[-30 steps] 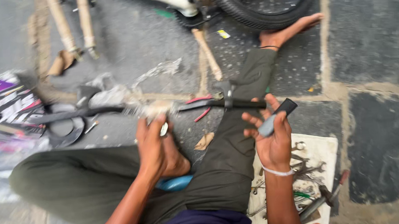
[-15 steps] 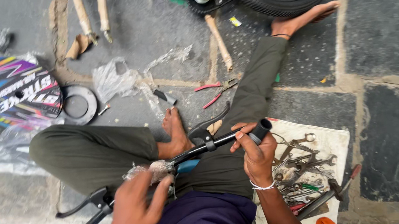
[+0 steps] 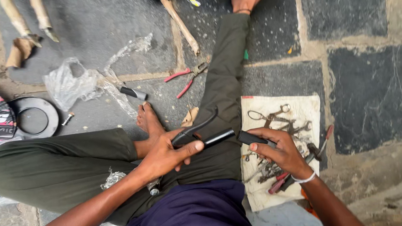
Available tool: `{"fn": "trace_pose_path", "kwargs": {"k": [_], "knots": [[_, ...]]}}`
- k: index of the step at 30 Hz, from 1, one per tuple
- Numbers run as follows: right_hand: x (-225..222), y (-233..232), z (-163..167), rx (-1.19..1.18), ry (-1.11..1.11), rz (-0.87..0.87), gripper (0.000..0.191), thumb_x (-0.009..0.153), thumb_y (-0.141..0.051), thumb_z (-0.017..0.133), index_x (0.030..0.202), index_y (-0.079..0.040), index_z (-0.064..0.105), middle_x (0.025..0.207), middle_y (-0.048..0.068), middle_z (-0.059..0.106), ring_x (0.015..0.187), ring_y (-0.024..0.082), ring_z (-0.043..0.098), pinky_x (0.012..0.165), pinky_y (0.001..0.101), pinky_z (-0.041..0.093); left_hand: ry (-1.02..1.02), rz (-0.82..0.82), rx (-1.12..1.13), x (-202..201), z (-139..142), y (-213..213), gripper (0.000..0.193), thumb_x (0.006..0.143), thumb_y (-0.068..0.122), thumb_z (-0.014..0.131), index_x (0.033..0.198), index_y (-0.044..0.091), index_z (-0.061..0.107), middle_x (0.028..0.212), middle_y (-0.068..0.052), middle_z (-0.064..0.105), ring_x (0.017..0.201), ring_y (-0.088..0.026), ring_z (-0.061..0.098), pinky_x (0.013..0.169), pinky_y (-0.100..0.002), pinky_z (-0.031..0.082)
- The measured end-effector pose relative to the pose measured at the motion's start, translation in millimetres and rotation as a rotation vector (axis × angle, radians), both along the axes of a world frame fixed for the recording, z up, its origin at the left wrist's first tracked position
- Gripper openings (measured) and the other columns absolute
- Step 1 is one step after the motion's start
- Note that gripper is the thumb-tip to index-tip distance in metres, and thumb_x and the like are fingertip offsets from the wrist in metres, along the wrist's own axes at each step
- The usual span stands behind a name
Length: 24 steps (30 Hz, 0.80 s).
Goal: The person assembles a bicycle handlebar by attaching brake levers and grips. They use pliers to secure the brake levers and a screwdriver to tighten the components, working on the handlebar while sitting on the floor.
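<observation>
While sitting on stone floor (image 3: 351, 38), left hand (image 3: 166, 153) clenched around black handlebar (image 3: 218, 138) over lap, right hand (image 3: 279, 152) grasping its rubber end (image 3: 252, 138) above tool cloth (image 3: 300, 105). Open floor beyond cloth's right edge.

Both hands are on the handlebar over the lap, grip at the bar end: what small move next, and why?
Probably push the black grip further along the handlebar. The right hand holds the grip at the bar's end, bare tube shows beside it, and the left hand steadies the bar near the brake lever.
</observation>
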State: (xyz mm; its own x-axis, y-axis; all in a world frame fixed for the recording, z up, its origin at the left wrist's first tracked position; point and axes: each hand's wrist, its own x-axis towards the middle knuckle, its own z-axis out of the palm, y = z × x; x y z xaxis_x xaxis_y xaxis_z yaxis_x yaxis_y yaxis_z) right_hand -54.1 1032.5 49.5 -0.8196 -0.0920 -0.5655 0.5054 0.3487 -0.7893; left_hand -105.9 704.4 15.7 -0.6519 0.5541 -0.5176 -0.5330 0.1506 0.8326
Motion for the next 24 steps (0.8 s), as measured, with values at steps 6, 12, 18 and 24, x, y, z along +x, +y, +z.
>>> {"fn": "trace_pose_path", "kwargs": {"k": [6, 12, 18, 24], "knots": [[-14, 4, -1, -0.318, -0.254, 0.016, 0.038, 0.081, -0.014, 0.075, 0.114, 0.007, 0.072, 0.064, 0.003, 0.062, 0.043, 0.006, 0.046, 0.038, 0.0222, 0.033, -0.088, -0.063, -0.123, 11, 17, 16, 0.037, 0.082, 0.036, 0.079, 0.105, 0.007, 0.076, 0.054, 0.002, 0.055, 0.044, -0.007, 0.050, 0.040, -0.025, 0.039], [-27, 25, -5, -0.351, -0.419, 0.063, 0.033, 0.077, -0.007, 0.078, 0.105, 0.010, 0.076, 0.071, 0.009, 0.074, 0.043, 0.005, 0.046, 0.035, 0.0229, 0.029, -0.065, -0.061, -0.034, 18, 11, 29, 0.031, 0.085, 0.033, 0.080, 0.099, 0.005, 0.079, 0.057, 0.006, 0.057, 0.049, -0.004, 0.050, 0.045, -0.024, 0.040], [-44, 25, -1, -0.146, 0.168, 0.487, 0.027, 0.085, -0.011, 0.082, 0.109, 0.001, 0.080, 0.080, 0.005, 0.080, 0.065, 0.008, 0.068, 0.056, 0.0264, 0.052, -0.083, -0.061, -0.027, 13, 9, 32, 0.029, 0.086, 0.031, 0.080, 0.098, 0.005, 0.079, 0.060, 0.005, 0.059, 0.050, -0.004, 0.050, 0.046, -0.023, 0.040], [-59, 17, 28, -0.034, 0.234, 0.631, 0.035, 0.081, -0.017, 0.079, 0.113, -0.004, 0.077, 0.080, 0.005, 0.081, 0.059, 0.010, 0.077, 0.051, 0.0265, 0.057, -0.048, -0.052, -0.045, 16, 10, 29, 0.032, 0.085, 0.032, 0.081, 0.100, 0.004, 0.080, 0.066, 0.005, 0.060, 0.061, -0.002, 0.052, 0.055, -0.023, 0.042]]}}
